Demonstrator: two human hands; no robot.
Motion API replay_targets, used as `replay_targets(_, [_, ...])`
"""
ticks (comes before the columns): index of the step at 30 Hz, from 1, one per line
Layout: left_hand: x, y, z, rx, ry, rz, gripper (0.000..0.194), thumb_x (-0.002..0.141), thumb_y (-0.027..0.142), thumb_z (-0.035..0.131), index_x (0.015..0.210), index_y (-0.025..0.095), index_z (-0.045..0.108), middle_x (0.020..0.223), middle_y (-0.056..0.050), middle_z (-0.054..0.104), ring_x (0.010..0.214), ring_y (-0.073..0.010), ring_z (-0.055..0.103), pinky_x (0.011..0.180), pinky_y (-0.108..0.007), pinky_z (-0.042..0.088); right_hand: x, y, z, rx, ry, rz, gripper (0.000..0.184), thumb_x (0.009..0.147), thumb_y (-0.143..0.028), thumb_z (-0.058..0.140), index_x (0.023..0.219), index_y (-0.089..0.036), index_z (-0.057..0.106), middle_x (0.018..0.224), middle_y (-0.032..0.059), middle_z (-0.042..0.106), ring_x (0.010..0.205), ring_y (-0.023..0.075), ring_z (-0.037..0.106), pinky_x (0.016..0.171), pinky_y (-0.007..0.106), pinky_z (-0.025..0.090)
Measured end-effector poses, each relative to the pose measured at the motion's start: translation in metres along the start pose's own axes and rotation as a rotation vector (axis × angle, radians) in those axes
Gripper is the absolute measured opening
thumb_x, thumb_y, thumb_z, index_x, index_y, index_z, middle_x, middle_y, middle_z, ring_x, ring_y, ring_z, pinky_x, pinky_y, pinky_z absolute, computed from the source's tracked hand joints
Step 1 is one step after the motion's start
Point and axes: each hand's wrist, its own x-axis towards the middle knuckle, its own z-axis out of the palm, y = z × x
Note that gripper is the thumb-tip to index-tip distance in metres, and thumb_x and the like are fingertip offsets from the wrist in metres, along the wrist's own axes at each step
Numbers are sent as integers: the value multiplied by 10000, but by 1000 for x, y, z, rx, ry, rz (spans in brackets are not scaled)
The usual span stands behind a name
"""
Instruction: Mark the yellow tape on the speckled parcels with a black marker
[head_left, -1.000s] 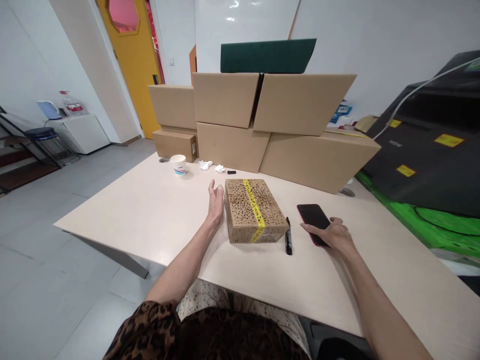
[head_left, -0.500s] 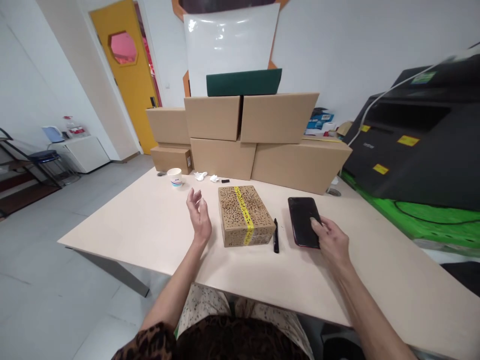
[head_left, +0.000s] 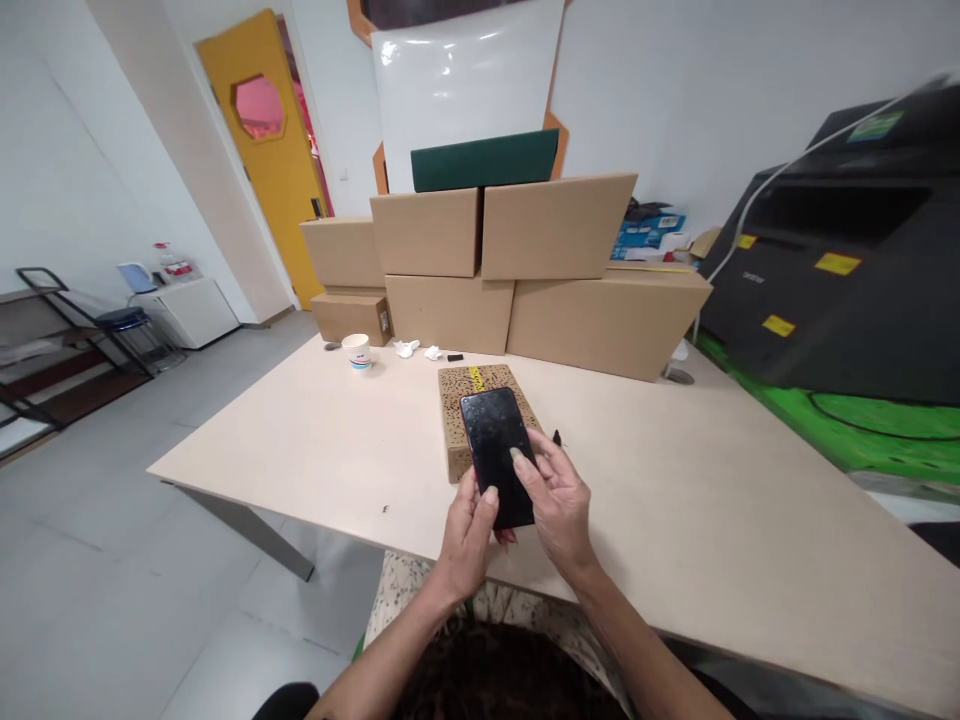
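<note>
A black smartphone (head_left: 491,445) with a dark screen is held up between my two hands. My left hand (head_left: 466,535) grips its lower left edge, thumb on the front. Around the right edge closes my right hand (head_left: 556,500), with its thumb lying over the screen. Behind the phone, on the table, sits a speckled cardboard box (head_left: 454,425) with yellow tape (head_left: 475,377) along its top; the phone and my hands hide much of it. Just the tip of a black pen (head_left: 557,438) shows beside my right hand.
Stacked cardboard boxes (head_left: 450,315) line the table's (head_left: 300,430) far side, topped by a dark green box (head_left: 487,160). In front of them are a paper cup (head_left: 358,352), crumpled white tissues (head_left: 407,348) and a small black piece (head_left: 455,357). A large black machine (head_left: 832,270) stands at right.
My right hand has lifted the phone off the table's right side and brought it left, in front of the speckled box. My left hand has come in and taken hold of it too.
</note>
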Motion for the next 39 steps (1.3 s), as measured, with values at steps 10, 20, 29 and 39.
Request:
replay_targets(10, [1, 0, -11, 22, 34, 7, 536, 985, 516, 547, 1376, 150, 513, 770, 0, 589, 570, -104, 552, 533, -227, 503, 0, 10, 8, -13, -1, -32, 513, 841, -454, 750, 1261, -173, 663, 1113, 118, 785, 980, 242, 754, 880, 367, 615])
replay_targets(20, [8, 13, -22, 76, 87, 4, 565, 940, 569, 587, 1325, 156, 575, 726, 7, 575, 526, -113, 517, 504, -249, 489, 8, 22, 23, -31, -32, -11, 507, 853, -489, 729, 1251, -183, 655, 1089, 102, 791, 966, 240, 749, 850, 360, 609])
replay_targets(29, [10, 6, -29, 87, 61, 9, 573, 979, 525, 545, 1416, 156, 516, 780, -8, 613, 556, -112, 532, 533, -245, 499, 5, 24, 23, -28, -29, 16, 559, 871, -500, 711, 1314, -176, 604, 1174, 113, 764, 1016, 229, 729, 868, 336, 592])
replay_targets(39, [10, 7, -28, 34, 41, 5, 604, 980, 520, 544, 1499, 219, 474, 1017, -72, 699, 618, -132, 567, 563, -267, 532, 2, 26, 24, 21, -23, 91, 706, 862, -533, 706, 1435, -193, 472, 1131, 124, 768, 850, 249, 763, 691, 353, 623])
